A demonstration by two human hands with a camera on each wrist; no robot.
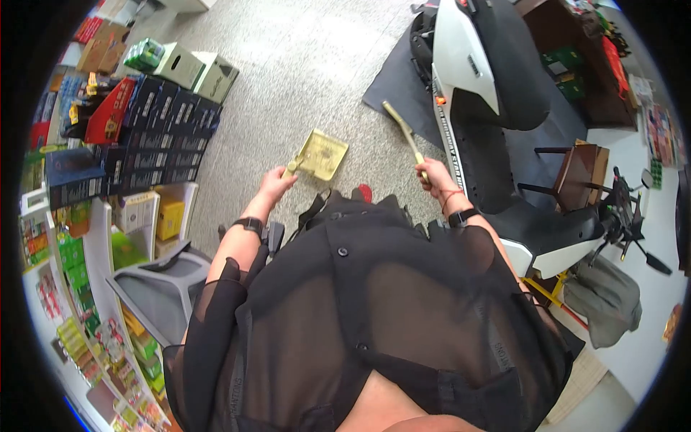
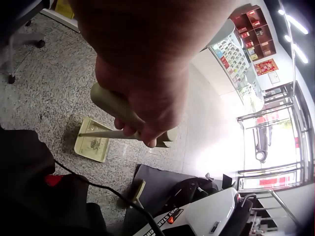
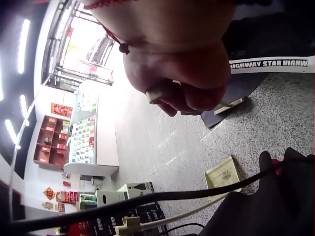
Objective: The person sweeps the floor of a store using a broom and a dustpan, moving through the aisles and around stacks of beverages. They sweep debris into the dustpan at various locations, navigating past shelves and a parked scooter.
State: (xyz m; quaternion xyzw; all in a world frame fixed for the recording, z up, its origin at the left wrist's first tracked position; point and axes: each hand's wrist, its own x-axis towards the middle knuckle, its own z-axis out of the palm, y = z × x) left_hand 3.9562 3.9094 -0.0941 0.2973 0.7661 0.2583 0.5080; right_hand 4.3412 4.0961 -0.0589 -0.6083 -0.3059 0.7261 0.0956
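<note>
My left hand (image 1: 276,185) grips the thick pale-yellow handle (image 2: 115,105) of a long-handled dustpan (image 1: 327,160). The square pan lies low on the speckled floor in front of me, with dark specks in it. In my right hand (image 1: 435,176) is the handle of a pale broom (image 1: 407,132); the fingers curl round it in the right wrist view. Its narrow head (image 3: 229,106) is down by the edge of a dark mat, apart from the pan and to its right.
A white and black scooter (image 1: 468,65) stands on the dark mat (image 1: 392,83) at right. Stacked dark boxes (image 1: 162,119), shelves and a grey chair (image 1: 155,288) line the left. A black cable (image 3: 177,195) crosses both wrist views. A red shoe tip (image 1: 365,192) shows below me.
</note>
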